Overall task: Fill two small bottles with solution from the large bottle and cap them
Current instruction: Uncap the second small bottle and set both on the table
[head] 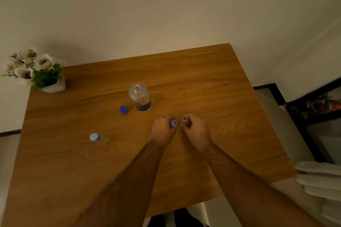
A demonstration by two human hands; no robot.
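Both hands meet near the middle of the wooden surface (184, 72). Left hand (162, 128) curls around a light blue cap (173, 123), open side up, pinched at the fingertips. Right hand (196, 128) grips a small clear bottle (184, 119), upright, mouth uncovered, just beside the cap but not touching it. Liquid level in it is too blurred to tell.

Large bottle (140, 96) stands upright behind the hands, uncapped, with a dark label on the lower part. Its dark blue cap (123, 109) lies on the surface just to its left.

Second small bottle (98, 137) sits well apart to the left, light blue cap on; seems to lie on its side, not certain.

White pot of white flowers (35, 69) on the far left corner. White folded cloth (321, 180) off the right edge.
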